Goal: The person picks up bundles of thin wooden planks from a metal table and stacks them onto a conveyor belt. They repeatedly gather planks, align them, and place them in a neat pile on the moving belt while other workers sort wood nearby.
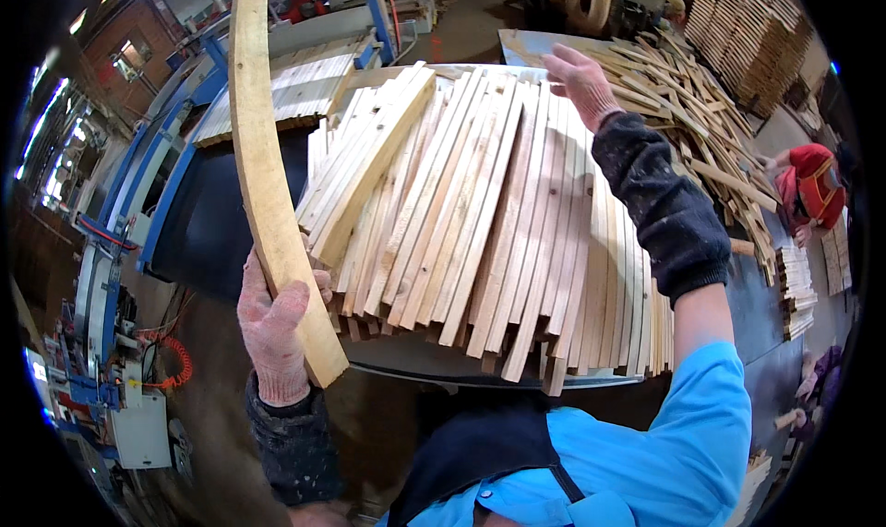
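Observation:
My left hand (pixel 275 331), in a pale pinkish work glove, is wrapped round the near part of a long flat wooden board (pixel 254 135). The board stands up steeply, its far end high at the upper left. Below and to its right lies a broad layer of narrow wooden strips (pixel 498 222), side by side with uneven near ends. One thicker strip (pixel 378 167) rests slantwise on top at the left. Gloved as well, my right hand (pixel 581 84) is raised over the far right of the strips, fingers apart and holding nothing.
Behind the strips at the right is a jumbled heap of loose wood (pixel 692 121). A person in red (pixel 812 185) stands beyond it. Blue-framed machinery (pixel 157 195) with a dark belt (pixel 231 204) runs along the left. Stacked lumber (pixel 748 38) rises at the back right.

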The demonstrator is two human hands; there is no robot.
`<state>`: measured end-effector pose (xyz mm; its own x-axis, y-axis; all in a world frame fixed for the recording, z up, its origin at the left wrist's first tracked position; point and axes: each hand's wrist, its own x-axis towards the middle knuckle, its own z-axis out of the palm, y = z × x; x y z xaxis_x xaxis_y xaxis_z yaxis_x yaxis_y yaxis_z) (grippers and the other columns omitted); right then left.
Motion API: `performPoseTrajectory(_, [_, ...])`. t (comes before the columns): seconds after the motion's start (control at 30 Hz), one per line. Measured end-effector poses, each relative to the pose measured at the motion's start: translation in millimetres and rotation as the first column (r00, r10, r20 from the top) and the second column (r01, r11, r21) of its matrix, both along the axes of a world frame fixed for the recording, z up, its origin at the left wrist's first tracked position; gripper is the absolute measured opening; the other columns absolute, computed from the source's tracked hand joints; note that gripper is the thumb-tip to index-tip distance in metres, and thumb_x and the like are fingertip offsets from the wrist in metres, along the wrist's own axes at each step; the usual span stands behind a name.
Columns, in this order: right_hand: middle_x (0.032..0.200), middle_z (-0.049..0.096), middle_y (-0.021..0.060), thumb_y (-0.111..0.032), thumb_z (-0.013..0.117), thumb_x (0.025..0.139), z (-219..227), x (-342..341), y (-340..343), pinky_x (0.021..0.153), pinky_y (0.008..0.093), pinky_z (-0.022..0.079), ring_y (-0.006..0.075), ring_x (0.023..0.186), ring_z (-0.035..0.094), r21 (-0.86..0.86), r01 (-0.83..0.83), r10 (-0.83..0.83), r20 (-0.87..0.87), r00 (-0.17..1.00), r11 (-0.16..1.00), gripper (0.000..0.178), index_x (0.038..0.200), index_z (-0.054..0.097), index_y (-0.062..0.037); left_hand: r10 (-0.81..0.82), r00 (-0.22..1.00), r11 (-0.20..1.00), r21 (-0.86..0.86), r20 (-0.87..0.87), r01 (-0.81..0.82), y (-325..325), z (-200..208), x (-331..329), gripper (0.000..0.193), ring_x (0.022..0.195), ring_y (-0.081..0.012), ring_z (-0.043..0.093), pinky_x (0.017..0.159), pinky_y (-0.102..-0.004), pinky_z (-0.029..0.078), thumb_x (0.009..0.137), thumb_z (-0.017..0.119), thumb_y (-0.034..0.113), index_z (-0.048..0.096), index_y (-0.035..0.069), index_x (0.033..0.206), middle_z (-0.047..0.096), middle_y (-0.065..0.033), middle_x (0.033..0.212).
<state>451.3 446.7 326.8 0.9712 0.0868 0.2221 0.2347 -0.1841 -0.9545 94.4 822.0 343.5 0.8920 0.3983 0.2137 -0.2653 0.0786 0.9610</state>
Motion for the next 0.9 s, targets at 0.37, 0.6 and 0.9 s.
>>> performPoseTrajectory(0.37, [0.137, 0.065, 0.0131, -0.039, 0.074, 0.101, 3, -58, -8, 0.103, 0.0388, 0.053, 0.0227, 0.116, 0.064, 0.01, 0.111, -0.109, -0.132, 0.985, 0.994, 0.078, 0.159, 0.046, 0.0047, -0.051, 0.999, 0.999, -0.018, -0.018, 0.05, 69, -10, 13, 0.079, 0.091, -0.0169, 0.07, 0.081, -0.0322, 0.06, 0.087, 0.083, 0.033, 0.051, 0.0, 0.151, 0.065, -0.0143, 0.136])
performPoseTrajectory(0.6, [0.13, 0.071, 0.0069, -0.035, 0.075, 0.102, 49, -160, 28, 0.097, 0.0352, 0.054, 0.0167, 0.113, 0.067, 0.03, 0.198, -0.195, -0.062, 0.979, 0.98, 0.066, 0.155, 0.055, -0.0007, -0.241, 0.961, 0.903, -0.331, 0.135, 0.273, 125, -42, 33, 0.062, 0.094, -0.0204, 0.072, 0.079, -0.0359, 0.062, 0.108, 0.062, 0.039, 0.047, 0.003, 0.156, 0.067, -0.0163, 0.135])
performPoseTrajectory(0.9, [0.139, 0.069, 0.012, -0.017, 0.074, 0.103, 38, -321, 192, 0.108, 0.0343, 0.056, 0.0201, 0.126, 0.066, 0.106, -0.029, 0.039, -0.099, 0.994, 0.994, 0.063, 0.16, 0.051, -0.006, -0.501, 0.862, 0.78, -0.392, 0.077, 0.488, 173, -61, 22, 0.06, 0.098, -0.0195, 0.07, 0.086, -0.0357, 0.063, 0.103, 0.063, 0.01, 0.046, 0.002, 0.16, 0.066, -0.0122, 0.132])
